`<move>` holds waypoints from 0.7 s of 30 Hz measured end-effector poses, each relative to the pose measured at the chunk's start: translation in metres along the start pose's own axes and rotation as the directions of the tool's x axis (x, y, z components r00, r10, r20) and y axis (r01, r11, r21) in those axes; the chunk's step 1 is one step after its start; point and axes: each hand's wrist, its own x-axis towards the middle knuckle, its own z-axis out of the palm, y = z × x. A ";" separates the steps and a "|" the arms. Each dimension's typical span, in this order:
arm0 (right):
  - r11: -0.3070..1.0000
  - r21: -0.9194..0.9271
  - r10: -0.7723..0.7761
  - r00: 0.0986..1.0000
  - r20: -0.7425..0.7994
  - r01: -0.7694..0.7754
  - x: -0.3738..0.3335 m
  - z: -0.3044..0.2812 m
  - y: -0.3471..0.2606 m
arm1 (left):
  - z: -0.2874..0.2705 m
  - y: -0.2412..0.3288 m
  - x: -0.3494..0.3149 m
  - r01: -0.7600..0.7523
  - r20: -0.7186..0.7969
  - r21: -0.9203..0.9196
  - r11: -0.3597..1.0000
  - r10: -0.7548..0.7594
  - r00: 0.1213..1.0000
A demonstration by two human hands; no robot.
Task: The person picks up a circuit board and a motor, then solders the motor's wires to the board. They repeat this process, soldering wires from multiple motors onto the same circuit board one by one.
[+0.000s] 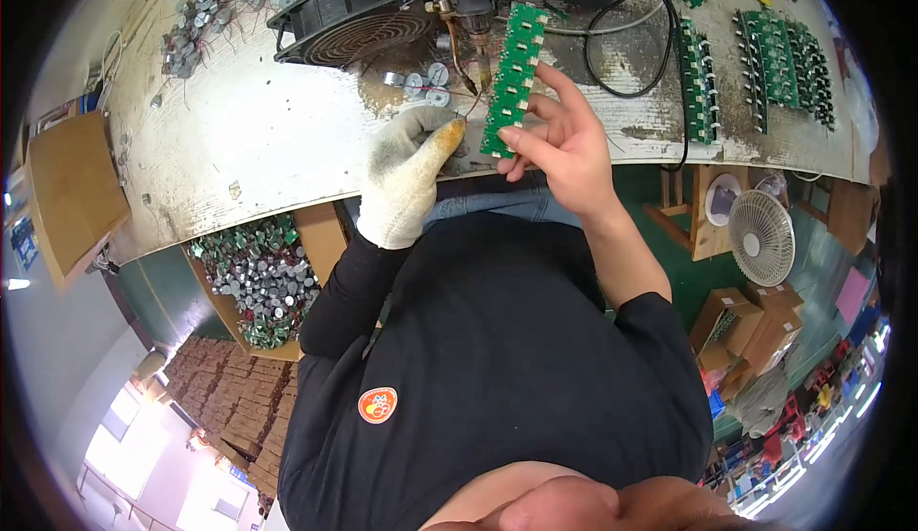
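Note:
My right hand (571, 143), bare, grips a long green circuit board strip (517, 77) by its lower end, thumb on the face and fingers behind. The strip is tilted, its top leaning right, with a row of small white connectors along it. My left hand (406, 172) wears a white glove stained yellow at the thumb. Its thumb and fingers are pinched together beside the board's lower end; what they hold is too small to make out, though thin reddish wires show close by. Just above, a soldering head (475, 62) with its tip points down. Small round motors (427, 84) lie left of it.
A black fan (359, 29) stands behind the soldering head. Piled motors (225, 10) lie far left, and populated boards (784, 67) at the right. A black cable (626, 94) loops across the table. Below the table's left edge is a box of motors and boards (263, 282).

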 end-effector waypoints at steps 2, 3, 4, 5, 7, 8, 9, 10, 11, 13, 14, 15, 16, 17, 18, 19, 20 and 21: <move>1.000 0.006 -0.011 1.000 0.017 0.011 0.002 0.000 -0.001 | 0.003 -0.001 -0.001 -0.008 -0.010 0.018 1.000 0.008 1.000; 1.000 0.007 -0.008 1.000 0.015 0.008 0.002 0.000 -0.001 | 0.004 -0.002 -0.001 -0.020 -0.019 0.035 0.999 0.020 1.000; 1.000 0.007 -0.031 0.999 0.016 0.031 0.002 0.001 0.000 | 0.005 -0.004 0.000 -0.017 -0.020 0.035 0.999 0.018 1.000; 0.999 0.006 -0.053 0.998 0.018 0.053 0.002 0.001 0.000 | 0.006 -0.008 0.000 -0.063 -0.038 0.057 0.996 0.065 0.997; 0.998 0.000 -0.062 0.998 0.007 0.062 0.003 0.001 0.001 | 0.007 -0.010 0.001 -0.105 -0.055 0.078 0.991 0.110 0.992; 0.997 -0.007 -0.073 0.997 -0.002 0.073 0.003 0.001 0.001 | 0.009 -0.008 0.001 -0.115 -0.049 0.081 0.990 0.119 0.992; 0.997 -0.008 -0.070 0.998 -0.003 0.070 0.003 0.001 0.001 | 0.010 -0.006 0.002 -0.124 -0.043 0.085 0.989 0.128 0.991; 0.997 -0.009 -0.076 0.997 0.000 0.076 0.004 0.001 0.001 | 0.012 -0.004 0.001 -0.121 -0.046 0.084 0.989 0.125 0.991; 0.997 -0.011 -0.082 0.997 0.002 0.082 0.004 0.001 0.001 | 0.014 -0.001 0.001 -0.095 -0.050 0.070 0.993 0.099 0.994; 0.997 -0.002 -0.081 0.997 0.001 0.081 0.004 0.001 0.001 | 0.015 0.002 0.002 -0.068 -0.055 0.056 0.996 0.071 0.996; 0.996 0.006 -0.084 0.996 -0.001 0.084 0.004 0.002 0.001 | 0.014 0.003 0.003 -0.070 -0.041 0.064 0.995 0.073 0.996; 0.997 0.006 -0.082 0.997 -0.001 0.082 0.004 0.002 0.000 | 0.014 0.004 0.004 -0.072 -0.028 0.073 0.995 0.074 0.997; 0.997 0.009 -0.082 0.997 -0.004 0.082 0.005 0.002 0.000 | 0.015 0.005 0.004 -0.071 -0.029 0.072 0.995 0.073 0.997; 0.997 0.011 -0.081 0.997 -0.006 0.081 0.006 0.002 0.000 | 0.017 0.005 0.004 -0.030 -0.051 -0.031 0.999 0.028 0.998; 0.997 0.010 -0.079 0.997 -0.006 0.079 0.006 0.002 -0.001 | 0.019 0.005 0.004 0.009 -0.068 -0.135 0.991 -0.019 0.998; 0.997 0.005 -0.079 0.997 -0.007 0.079 0.007 0.002 -0.002 | 0.018 0.004 0.005 0.010 -0.069 -0.135 0.991 -0.020 0.997; 0.997 -0.001 -0.080 0.997 -0.007 0.080 0.007 0.002 -0.003 | 0.016 0.002 0.006 0.017 -0.081 -0.092 0.996 -0.024 0.996; 0.997 0.000 -0.078 0.997 -0.007 0.078 0.007 0.002 -0.003 | 0.014 0.000 0.008 0.024 -0.092 -0.048 0.999 -0.028 0.995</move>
